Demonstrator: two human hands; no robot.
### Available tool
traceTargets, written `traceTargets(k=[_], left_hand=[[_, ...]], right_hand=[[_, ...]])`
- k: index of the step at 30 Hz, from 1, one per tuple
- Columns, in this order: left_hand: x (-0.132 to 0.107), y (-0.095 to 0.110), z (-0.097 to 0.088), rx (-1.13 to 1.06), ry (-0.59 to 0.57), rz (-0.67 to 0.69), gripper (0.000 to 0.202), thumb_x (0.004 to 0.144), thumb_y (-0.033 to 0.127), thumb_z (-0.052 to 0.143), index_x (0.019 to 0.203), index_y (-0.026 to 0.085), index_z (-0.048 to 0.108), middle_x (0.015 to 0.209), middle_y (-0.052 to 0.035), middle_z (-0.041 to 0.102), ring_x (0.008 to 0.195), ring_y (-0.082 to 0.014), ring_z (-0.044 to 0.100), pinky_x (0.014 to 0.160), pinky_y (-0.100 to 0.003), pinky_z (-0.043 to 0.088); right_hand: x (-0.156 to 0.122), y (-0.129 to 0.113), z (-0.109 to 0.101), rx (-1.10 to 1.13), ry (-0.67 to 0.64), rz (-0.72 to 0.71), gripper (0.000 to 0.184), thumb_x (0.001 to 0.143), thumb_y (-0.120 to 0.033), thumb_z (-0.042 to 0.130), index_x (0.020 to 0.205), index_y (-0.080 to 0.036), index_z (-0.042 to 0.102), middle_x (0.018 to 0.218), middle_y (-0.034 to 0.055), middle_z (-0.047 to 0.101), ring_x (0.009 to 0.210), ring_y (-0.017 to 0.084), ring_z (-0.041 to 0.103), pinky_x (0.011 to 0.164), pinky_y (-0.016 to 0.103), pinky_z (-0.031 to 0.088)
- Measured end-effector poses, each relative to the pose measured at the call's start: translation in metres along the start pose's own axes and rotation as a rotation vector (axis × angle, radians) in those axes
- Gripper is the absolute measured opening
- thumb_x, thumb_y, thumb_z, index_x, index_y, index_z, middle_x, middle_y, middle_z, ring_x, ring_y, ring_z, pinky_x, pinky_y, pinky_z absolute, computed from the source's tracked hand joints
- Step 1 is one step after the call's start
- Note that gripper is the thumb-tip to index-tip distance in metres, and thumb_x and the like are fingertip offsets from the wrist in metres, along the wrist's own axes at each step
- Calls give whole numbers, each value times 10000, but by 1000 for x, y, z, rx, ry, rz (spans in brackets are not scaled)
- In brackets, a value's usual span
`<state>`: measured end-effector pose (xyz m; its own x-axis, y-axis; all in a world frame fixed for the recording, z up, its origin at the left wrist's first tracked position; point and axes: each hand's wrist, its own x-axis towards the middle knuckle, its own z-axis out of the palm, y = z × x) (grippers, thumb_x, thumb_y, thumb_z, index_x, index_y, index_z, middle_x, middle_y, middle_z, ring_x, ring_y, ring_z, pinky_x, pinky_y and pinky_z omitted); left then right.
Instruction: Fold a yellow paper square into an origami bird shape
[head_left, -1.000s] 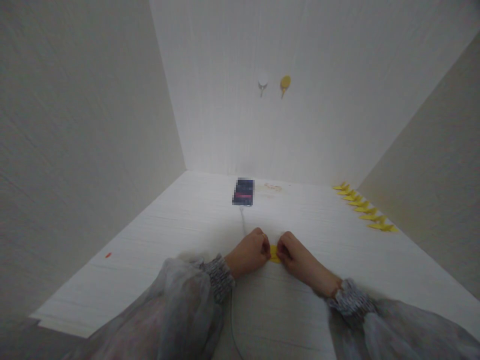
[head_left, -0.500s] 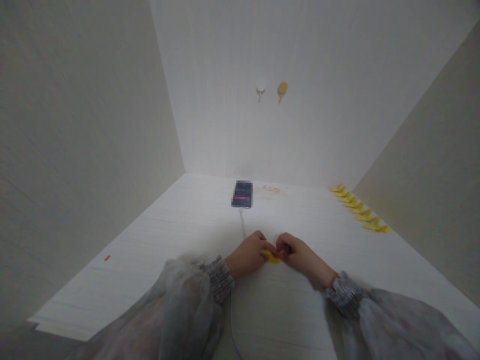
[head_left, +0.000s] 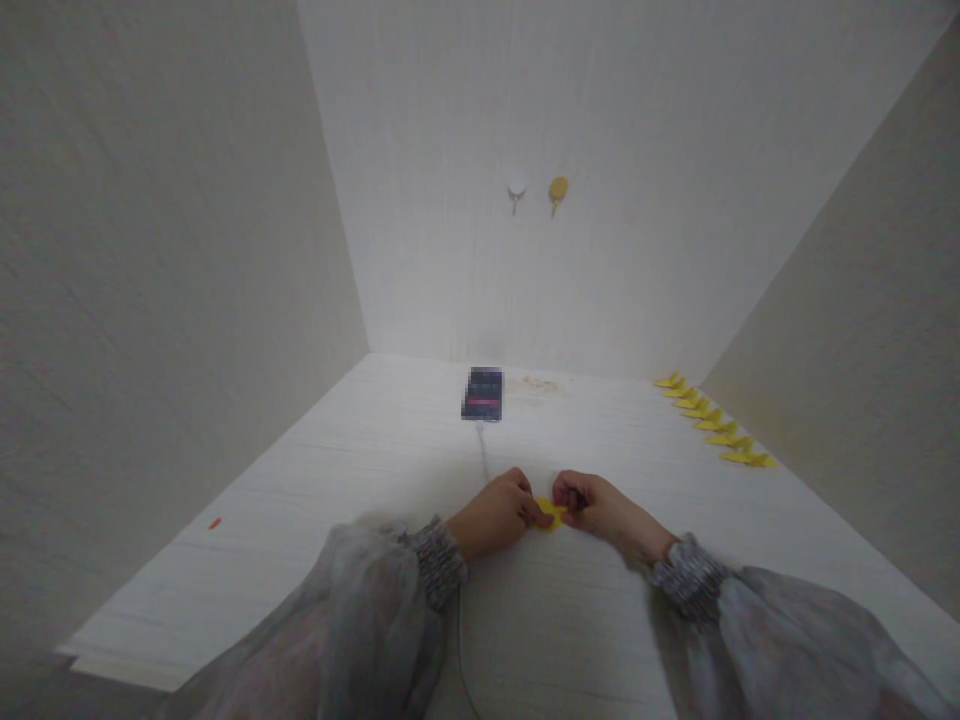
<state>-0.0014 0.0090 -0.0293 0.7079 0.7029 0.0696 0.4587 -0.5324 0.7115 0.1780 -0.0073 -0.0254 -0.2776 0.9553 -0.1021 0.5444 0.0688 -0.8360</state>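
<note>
Between my two hands, low above the white tabletop, is a small piece of folded yellow paper (head_left: pixel 549 508). My left hand (head_left: pixel 504 512) pinches it from the left, with the thumb lying across its near side. From the right, my right hand (head_left: pixel 592 505) has its edge between thumb and curled index finger. The fingers partly cover the paper, so its full shape does not show. Several folded yellow paper pieces (head_left: pixel 711 420) with pointed tips, like paper cranes, stand in a slanting row at the right.
A phone-like device (head_left: pixel 484 394) with a blurred screen lies near the back wall, with a pale cable (head_left: pixel 460 640) running under my left arm. A white hook (head_left: pixel 516 190) and a yellow hook (head_left: pixel 558 190) are on the wall. A red scrap (head_left: pixel 214 523) lies left. Walls enclose both sides.
The left fingers have shifted over the yellow paper, and its visible outline has changed. My right hand keeps its pinch. The whole view has tilted slightly.
</note>
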Motion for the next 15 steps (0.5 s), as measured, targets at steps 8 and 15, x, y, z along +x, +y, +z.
traceTargets(k=[8,15], left_hand=[[0,-4,1,29,-6,32,231,736,320,482,805,198,667,871,-36,427,658,-85,415,623,-211,348],[-1,-1,-2,49,-19,60,213,740,244,477,852,240,658,872,-35,425,698,-94,423,686,-222,355]], right_hand=[[-1,-2,-7,127,-85,3,230,499,8,438,654,-153,492,532,-61,406,494,67,363,451,179,244],[-3,-6,-2,92,-45,-15,88,615,-138,533,687,-157,486,523,-65,364,481,71,331,444,188,249]])
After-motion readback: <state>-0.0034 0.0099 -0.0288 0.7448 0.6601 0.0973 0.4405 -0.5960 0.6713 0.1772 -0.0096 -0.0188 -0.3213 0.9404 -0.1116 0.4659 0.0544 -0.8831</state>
